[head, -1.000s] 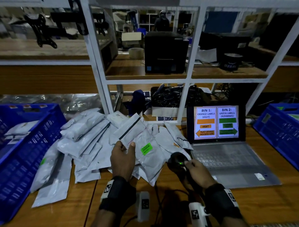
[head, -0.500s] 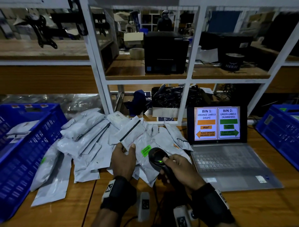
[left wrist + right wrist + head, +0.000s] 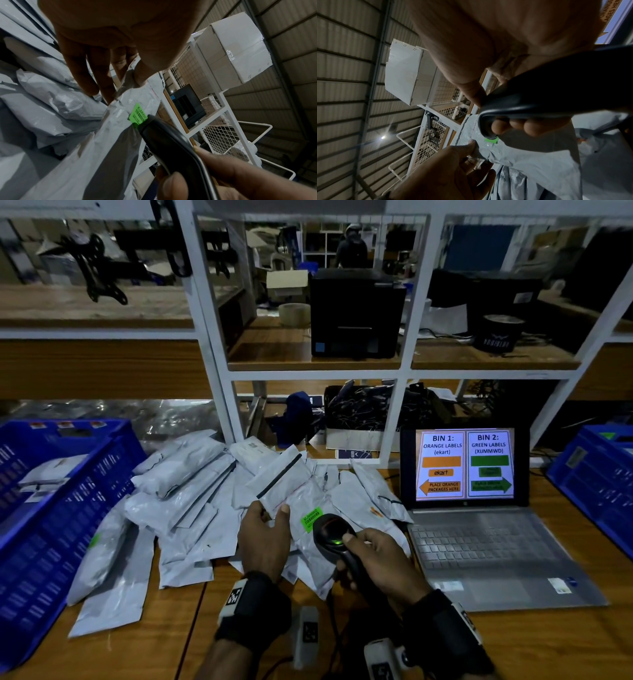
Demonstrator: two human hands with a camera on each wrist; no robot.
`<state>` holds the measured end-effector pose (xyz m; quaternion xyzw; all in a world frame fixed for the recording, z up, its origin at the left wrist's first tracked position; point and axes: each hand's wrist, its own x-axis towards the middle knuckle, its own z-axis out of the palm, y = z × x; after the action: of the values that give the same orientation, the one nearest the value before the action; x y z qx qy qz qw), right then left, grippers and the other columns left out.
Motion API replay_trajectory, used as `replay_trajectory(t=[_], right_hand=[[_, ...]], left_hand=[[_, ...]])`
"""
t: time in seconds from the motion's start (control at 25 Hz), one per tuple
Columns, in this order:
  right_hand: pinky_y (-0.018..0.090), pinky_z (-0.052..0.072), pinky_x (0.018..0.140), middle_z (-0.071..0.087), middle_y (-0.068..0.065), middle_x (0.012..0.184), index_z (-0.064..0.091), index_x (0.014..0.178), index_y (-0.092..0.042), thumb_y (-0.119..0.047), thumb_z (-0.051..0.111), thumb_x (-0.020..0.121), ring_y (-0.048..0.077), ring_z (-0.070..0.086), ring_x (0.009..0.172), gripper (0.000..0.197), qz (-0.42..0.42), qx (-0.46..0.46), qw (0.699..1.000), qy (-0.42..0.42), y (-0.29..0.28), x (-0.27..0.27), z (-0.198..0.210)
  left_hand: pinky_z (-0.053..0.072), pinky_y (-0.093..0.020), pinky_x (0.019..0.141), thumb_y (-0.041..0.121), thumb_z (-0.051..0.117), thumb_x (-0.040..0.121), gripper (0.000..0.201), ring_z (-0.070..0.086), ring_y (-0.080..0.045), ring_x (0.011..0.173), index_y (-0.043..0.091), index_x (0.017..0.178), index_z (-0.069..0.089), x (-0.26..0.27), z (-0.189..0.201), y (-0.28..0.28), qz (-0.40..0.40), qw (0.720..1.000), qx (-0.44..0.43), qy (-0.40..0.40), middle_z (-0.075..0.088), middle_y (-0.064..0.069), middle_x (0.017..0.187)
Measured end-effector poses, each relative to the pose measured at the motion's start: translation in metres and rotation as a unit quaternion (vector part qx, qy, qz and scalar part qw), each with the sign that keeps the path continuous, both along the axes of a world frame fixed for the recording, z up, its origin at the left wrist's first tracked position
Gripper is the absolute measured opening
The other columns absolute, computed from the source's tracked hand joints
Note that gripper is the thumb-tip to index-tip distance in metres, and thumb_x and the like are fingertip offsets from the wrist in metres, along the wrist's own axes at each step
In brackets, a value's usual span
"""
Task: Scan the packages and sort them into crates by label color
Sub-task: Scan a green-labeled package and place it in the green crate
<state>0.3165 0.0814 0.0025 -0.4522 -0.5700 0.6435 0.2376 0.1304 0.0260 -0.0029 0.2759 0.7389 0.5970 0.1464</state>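
The right hand (image 3: pixel 378 559), gripping a black handheld barcode scanner (image 3: pixel 334 537), has swung it up from the desk's front edge to the green label (image 3: pixel 311 519) on a grey plastic mailer package (image 3: pixel 308 501) pinched by the left hand (image 3: pixel 265 539); scanning looks imminent.

Black wristbands (image 3: pixel 255 607) with white tags

Packages (image 3: pixel 191 501) between crate (image 3: pixel 51 542) and laptop (image 3: pixel 486 546)

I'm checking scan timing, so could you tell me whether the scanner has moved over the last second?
Yes. The scanner moved left, away from the laptop, up to the green label.
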Motion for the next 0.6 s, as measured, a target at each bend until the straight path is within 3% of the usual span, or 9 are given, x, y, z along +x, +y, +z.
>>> replay_trajectory(t=[0.24, 0.4, 0.6], right_hand=[[0.030, 0.047, 0.052, 0.074, 0.024, 0.080, 0.058, 0.098, -0.001, -0.028, 0.059, 0.104, 0.022, 0.063, 0.051, 0.027, -0.001, 0.000, 1.000, 0.013, 0.0024, -0.0036, 0.0008], [0.029, 0.049, 0.051, 0.074, 0.026, 0.081, 0.059, 0.101, 0.002, -0.025, 0.058, 0.105, 0.021, 0.064, 0.054, 0.027, -0.003, -0.006, 1.000, 0.022, 0.0035, -0.0061, -0.0008], [0.031, 0.049, 0.054, 0.074, 0.026, 0.082, 0.060, 0.101, -0.001, -0.027, 0.058, 0.105, 0.023, 0.064, 0.056, 0.027, 0.003, -0.006, 1.000, 0.023, 0.0053, -0.0067, -0.0022]], left_hand=[[0.040, -0.035, 0.059, 0.027, 0.070, 0.099, 0.042, 0.047, -0.019, 0.062, 0.023, 0.070, 0.041, -0.0027, -0.0009, 0.0041, 0.001, 1.000, -0.014, 0.003, 0.046, 0.003, 0.064], [0.056, -0.048, 0.070, 0.034, 0.068, 0.099, 0.031, 0.063, -0.031, 0.075, 0.009, 0.084, 0.058, -0.0066, -0.0049, 0.0065, -0.002, 1.000, -0.027, 0.002, 0.064, -0.012, 0.077], [0.058, -0.052, 0.073, 0.039, 0.067, 0.099, 0.034, 0.065, -0.033, 0.079, 0.007, 0.091, 0.060, -0.0077, -0.0046, 0.0075, -0.005, 0.999, -0.035, 0.002, 0.067, -0.015, 0.082]])
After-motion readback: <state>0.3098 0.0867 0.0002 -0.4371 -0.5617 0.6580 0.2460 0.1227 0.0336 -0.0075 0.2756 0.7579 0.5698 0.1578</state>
